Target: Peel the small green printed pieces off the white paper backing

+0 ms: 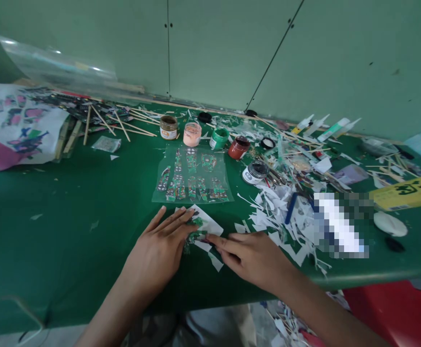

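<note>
Both hands lie flat and open on the green surface [69, 202], near its front edge. The left hand [159, 246] presses with stretched fingers on a small printed paper piece [201, 226], white with green pattern. The right hand [250, 255] touches the same piece from the other side with its fingertips; it grips nothing.

Just behind the paper piece lies a clear plastic sheet [192, 176] with many small green and red cut-outs on it. Behind that sheet stands a row of small jars: a brown-lidded jar [168, 127], an open jar with peach paint [192, 134], a green jar [219, 138] and a dark red jar [238, 147]. A further open jar with dark content [255, 172] stands nearer, beside the scraps.

To the right, a heap of white paper scraps [286, 217] covers the surface, with glue tubes [322, 126] behind it and a yellow box [405, 192] at the far right. At the far left lie wooden sticks [116, 123] and a painted paper sheet [11, 125].
</note>
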A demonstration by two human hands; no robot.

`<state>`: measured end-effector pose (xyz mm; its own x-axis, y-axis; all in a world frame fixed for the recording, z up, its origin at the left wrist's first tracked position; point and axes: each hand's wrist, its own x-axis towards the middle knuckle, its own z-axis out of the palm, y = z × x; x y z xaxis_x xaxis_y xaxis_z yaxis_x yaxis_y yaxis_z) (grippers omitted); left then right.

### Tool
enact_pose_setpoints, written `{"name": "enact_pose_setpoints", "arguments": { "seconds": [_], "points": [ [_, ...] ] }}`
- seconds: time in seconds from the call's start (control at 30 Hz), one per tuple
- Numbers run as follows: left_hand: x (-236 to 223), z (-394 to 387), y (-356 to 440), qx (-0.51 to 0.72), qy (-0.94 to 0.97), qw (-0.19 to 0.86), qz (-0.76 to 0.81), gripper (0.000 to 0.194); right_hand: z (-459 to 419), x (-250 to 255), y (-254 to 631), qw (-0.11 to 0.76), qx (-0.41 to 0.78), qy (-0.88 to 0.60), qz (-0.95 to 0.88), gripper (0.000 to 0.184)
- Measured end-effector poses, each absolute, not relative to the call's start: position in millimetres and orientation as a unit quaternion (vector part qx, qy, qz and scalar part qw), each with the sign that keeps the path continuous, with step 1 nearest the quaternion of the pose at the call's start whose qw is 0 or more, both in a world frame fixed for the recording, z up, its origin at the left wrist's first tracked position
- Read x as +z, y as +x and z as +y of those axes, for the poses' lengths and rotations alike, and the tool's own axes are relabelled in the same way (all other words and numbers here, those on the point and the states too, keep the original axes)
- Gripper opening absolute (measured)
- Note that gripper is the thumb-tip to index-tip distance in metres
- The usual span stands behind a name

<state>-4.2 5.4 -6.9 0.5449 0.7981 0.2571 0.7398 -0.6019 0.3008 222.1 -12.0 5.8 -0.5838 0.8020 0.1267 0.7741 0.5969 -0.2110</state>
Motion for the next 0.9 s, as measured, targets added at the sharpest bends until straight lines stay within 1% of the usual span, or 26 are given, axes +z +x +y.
{"name": "enact_pose_setpoints", "arguments": {
  "seconds": [0.27, 0.4, 0.53, 0.67, 0.8, 0.9],
  "points": [
    [-7.2, 5.4, -4.3, 0.185, 0.876, 0.074, 0.439, 0.038, -8.1, 5.6, 225.2, 0.114, 0.079, -0.427, -0.893, 0.039],
    [-6.2, 5.4, -4.9, 0.178, 0.877, 0.079, 0.440, 0.039, -5.4, 7.1, 225.3, 0.104, 0.028, -0.411, -0.905, 0.038],
    [-4.7, 5.5, -5.4, 0.167, 0.876, 0.083, 0.446, 0.038, 2.4, 15.6, 226.5, 0.070, -0.032, -0.368, -0.927, 0.038],
    [-4.3, 5.9, -5.6, 0.162, 0.875, 0.085, 0.449, 0.038, 8.1, 26.0, 227.9, 0.025, -0.049, -0.320, -0.946, 0.038],
    [-3.7, 6.3, -4.9, 0.154, 0.873, 0.089, 0.455, 0.037, 1.2, 30.8, 225.2, -0.003, -0.045, -0.341, -0.939, 0.036],
    [-3.3, 5.9, -4.3, 0.156, 0.870, 0.093, 0.458, 0.036, -10.8, 29.9, 221.9, -0.025, -0.051, -0.369, -0.928, 0.040]
  ]
}}
